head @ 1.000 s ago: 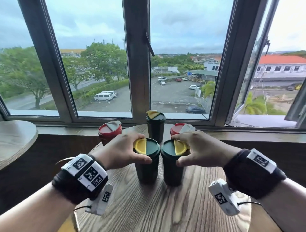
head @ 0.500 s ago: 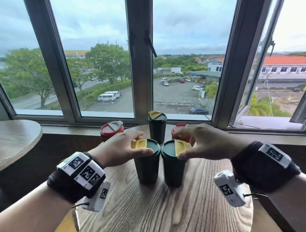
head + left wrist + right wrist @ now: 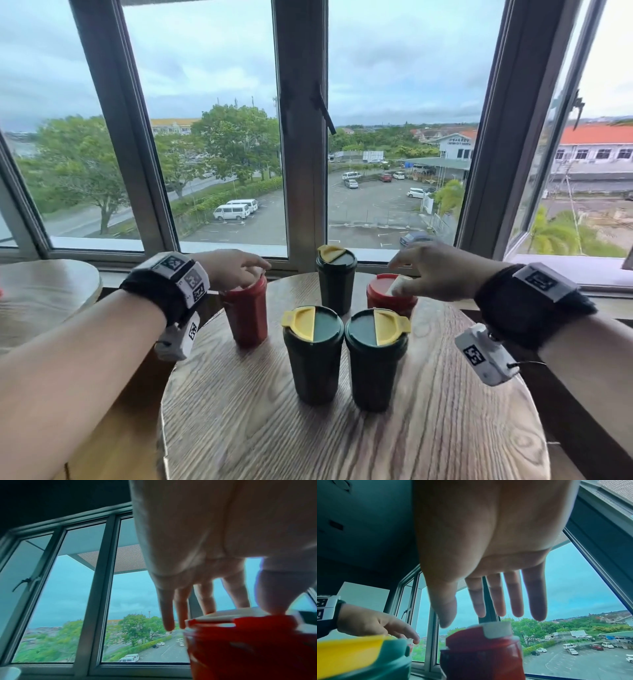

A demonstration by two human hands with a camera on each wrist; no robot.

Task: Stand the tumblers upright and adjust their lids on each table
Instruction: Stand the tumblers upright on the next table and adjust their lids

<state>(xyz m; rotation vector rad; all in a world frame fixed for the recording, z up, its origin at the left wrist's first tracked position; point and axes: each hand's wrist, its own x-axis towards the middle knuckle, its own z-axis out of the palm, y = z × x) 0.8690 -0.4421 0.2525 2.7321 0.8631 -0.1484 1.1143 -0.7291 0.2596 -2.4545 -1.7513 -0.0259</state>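
Windows (image 3: pixel 219 137) fill the far wall, with a round wooden table (image 3: pixel 342 428) set against the sill; a second table (image 3: pixel 44 294) sits well apart at the left. Five tumblers stand upright at the far half of the round table, leaving bare wood toward the near edge.

Left hand (image 3: pixel 233 267) reaches palm down over the left red tumbler (image 3: pixel 245 311), which stands near the table's left edge; in the left wrist view its fingers (image 3: pixel 205 601) hang straight and relaxed, tips touching the pale lid flap (image 3: pixel 231 613).

Right hand (image 3: pixel 438 270) hovers spread and flat over the right red tumbler (image 3: pixel 390 296), fingers straight, just above its lid.

Two dark green tumblers (image 3: pixel 313 356) (image 3: pixel 375 359) with yellow half-lids stand side by side in front, nearly touching; a third (image 3: pixel 336 277) stands behind, between the red ones.
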